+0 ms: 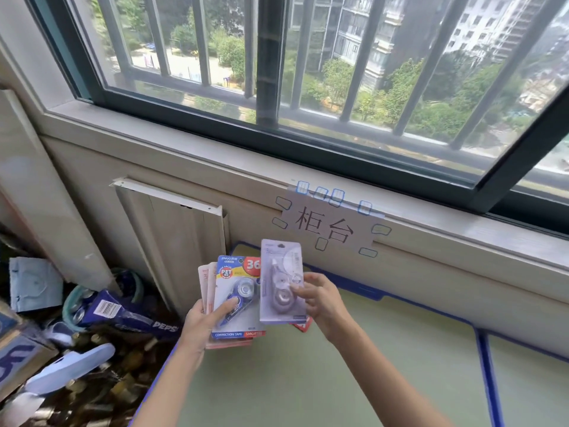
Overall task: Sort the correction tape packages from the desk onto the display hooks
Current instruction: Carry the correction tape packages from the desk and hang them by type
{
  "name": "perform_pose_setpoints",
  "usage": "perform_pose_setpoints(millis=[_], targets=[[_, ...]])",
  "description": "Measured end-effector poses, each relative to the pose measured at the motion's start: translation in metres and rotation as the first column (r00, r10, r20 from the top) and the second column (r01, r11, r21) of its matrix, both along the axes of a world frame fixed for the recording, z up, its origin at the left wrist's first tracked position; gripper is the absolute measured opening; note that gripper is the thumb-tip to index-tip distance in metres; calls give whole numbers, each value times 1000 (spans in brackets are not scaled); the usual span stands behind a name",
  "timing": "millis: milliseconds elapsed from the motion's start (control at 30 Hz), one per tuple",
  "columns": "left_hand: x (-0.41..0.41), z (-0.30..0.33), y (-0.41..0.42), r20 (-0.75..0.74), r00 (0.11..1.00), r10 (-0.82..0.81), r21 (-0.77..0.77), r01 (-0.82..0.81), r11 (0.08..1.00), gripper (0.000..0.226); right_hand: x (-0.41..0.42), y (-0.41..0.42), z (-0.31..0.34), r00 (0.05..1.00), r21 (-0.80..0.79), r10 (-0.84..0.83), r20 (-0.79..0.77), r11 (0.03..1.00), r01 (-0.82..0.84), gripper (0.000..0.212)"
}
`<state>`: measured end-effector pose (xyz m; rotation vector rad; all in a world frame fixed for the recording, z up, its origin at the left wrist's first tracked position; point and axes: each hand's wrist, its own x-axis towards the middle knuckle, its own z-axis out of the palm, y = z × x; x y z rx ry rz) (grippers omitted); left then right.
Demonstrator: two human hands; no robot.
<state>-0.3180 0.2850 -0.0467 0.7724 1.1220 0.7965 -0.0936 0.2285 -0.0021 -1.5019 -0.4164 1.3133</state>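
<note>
Lilac package (pixel 281 282) pinched in the right hand (pixel 320 298). Left hand (pixel 203 322) grips a fanned stack, blue package (pixel 235 298) on top, over the green desk (pixel 308 380).

I see my left hand (pixel 204 318) holding a fanned stack of carded correction tape packages (pixel 229 303) above the green desk mat (pixel 308 380); right of it, my right hand (pixel 320 298) holds one lilac package (pixel 281 282), below the taped paper sign (pixel 328 224).
</note>
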Motion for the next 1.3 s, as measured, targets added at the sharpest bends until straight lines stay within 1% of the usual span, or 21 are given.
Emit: perform_pose_setpoints(millis=[33, 67, 133, 167, 200, 267, 367, 400, 467, 533, 600, 667, 733, 800, 867, 1000, 1067, 1100, 1167, 1200, 1300], targets=[[6, 2, -1, 17, 1000, -15, 2, 15, 1000, 77, -3, -4, 3, 1000, 6, 28, -6, 1000, -27, 35], [12, 5, -2, 32, 999, -38, 5, 38, 999, 69, -6, -7, 5, 999, 12, 38, -9, 999, -38, 33], [22, 7, -5, 56, 996, -74, 22, 73, 997, 43, -10, -9, 2, 999, 17, 34, 18, 999, -34, 35], [26, 8, -5, 62, 995, -82, 27, 81, 996, 35, -12, -9, 0, 999, 18, 30, 37, 999, -31, 37], [28, 8, -7, 65, 994, -89, 29, 88, 996, 33, -14, -10, 0, 998, 19, 27, 56, 999, -28, 39], [32, 11, -9, 78, 992, -99, 42, 96, 995, 44, -18, -9, -5, 991, 12, 32, 130, 999, -34, 41], [35, 16, -13, 96, 987, -129, 62, 123, 990, 76, -24, -6, -13, 976, 12, 48, 213, 999, -51, 45], [36, 17, -13, 99, 986, -136, 65, 130, 989, 82, -26, -6, -12, 971, 16, 53, 232, 998, -58, 45], [34, 17, -14, 106, 982, -156, 59, 151, 987, 84, -28, -5, -13, 959, 24, 73, 275, 996, -83, 40], [30, 15, -12, 132, 978, -162, 29, 159, 987, 83, -27, -3, -11, 942, 30, 101, 319, 993, -117, 28], [24, 15, -11, 147, 978, -146, 10, 146, 989, 90, -18, 2, -13, 929, 10, 89, 359, 995, -99, 22], [17, 17, -10, 152, 980, -128, -7, 131, 991, 100, -1, 8, -26, 871, -96, 77, 484, 995, -35, 35], [10, 18, -7, 166, 982, -93, -15, 96, 995, 99, 15, 12, -44, 759, -303, 185, 624, 953, 16, 58], [3, 18, -4, 172, 983, -62, -15, 65, 998, 98, 22, 12, -61, 685, -471, 317, 656, 881, 44, 72], [-2, 18, -1, 158, 986, -55, -4, 57, 998, 105, 22, 9, -74, 635, -533, 395, 664, 845, 32, 74], [-8, 17, 3, 115, 989, -90, 9, 89, 996, 110, 21, 7, -87, 555, -553, 437, 708, 832, 50, 78], [-7, 16, 5, 114, 987, -111, 21, 110, 994, 111, 23, 7, -87, 589, -538, 398, 703, 840, 75, 78], [-7, 15, 5, 116, 986, -123, 21, 122, 992, 110, 25, 6, -87, 640, -501, 341, 689, 862, 79, 73], [-4, 14, 5, 125, 980, -155, 17, 154, 988, 106, 27, 0, -83, 785, -386, 191, 589, 920, 66, 61], [-2, 13, 4, 130, 977, -170, 12, 170, 985, 101, 29, -5, -81, 827, -340, 142, 544, 938, 63, 57], [11, 14, 1, 171, 963, -207, 10, 208, 978, 69, 36, -24, -72, 830, -218, 44, 557, 971, 95, 41]])
